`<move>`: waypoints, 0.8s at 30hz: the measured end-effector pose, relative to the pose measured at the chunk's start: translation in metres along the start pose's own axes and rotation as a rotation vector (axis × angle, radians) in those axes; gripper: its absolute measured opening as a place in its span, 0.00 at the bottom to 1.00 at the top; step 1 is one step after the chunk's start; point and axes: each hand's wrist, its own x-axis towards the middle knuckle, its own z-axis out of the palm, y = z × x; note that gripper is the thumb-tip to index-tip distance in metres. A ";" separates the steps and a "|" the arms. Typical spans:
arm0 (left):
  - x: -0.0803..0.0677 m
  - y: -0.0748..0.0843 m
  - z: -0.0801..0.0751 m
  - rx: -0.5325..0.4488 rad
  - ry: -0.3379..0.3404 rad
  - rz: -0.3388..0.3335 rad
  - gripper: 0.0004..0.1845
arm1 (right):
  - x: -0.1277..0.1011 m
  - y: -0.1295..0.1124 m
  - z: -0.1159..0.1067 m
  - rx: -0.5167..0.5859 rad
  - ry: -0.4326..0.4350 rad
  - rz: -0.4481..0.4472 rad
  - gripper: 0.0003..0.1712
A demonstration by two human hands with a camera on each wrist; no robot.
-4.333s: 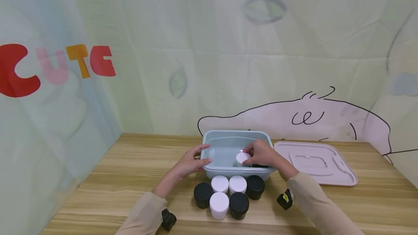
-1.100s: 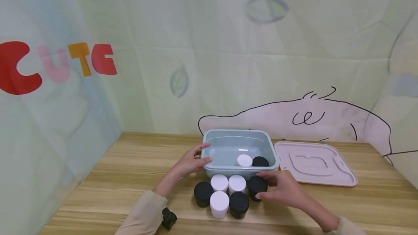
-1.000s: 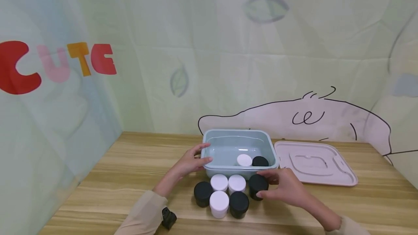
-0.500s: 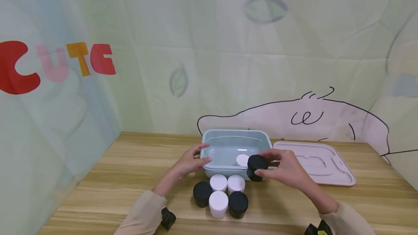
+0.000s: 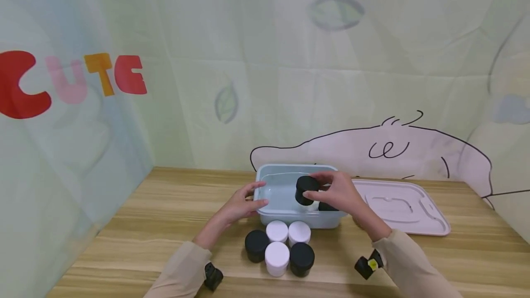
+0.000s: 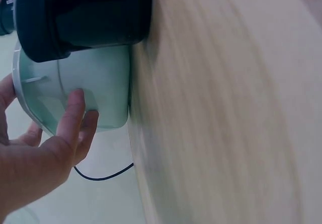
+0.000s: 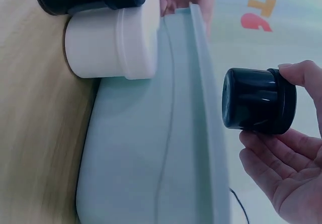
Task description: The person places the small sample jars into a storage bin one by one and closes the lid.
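My right hand pinches a black lidded jar above the inside of a pale blue plastic box. In the right wrist view the jar lies between thumb and fingers, apart from the box's rim. Beneath it, another black jar and a partly hidden white jar stand in the box. My left hand holds the box's left side, thumb and a finger over the rim, other fingers against the outer wall in the left wrist view.
Several black and white jars stand clustered on the wooden table before the box. A pinkish-lilac lid lies flat to its right. A printed curtain hangs behind the table.
The right hand released a white jar in the box, took the rightmost black jar from the front cluster, lifted it and carried it left over the box. The left hand stayed put.
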 end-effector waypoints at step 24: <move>-0.002 0.002 0.000 0.013 0.002 -0.002 0.28 | 0.034 0.014 0.047 -0.234 -0.186 -0.117 0.26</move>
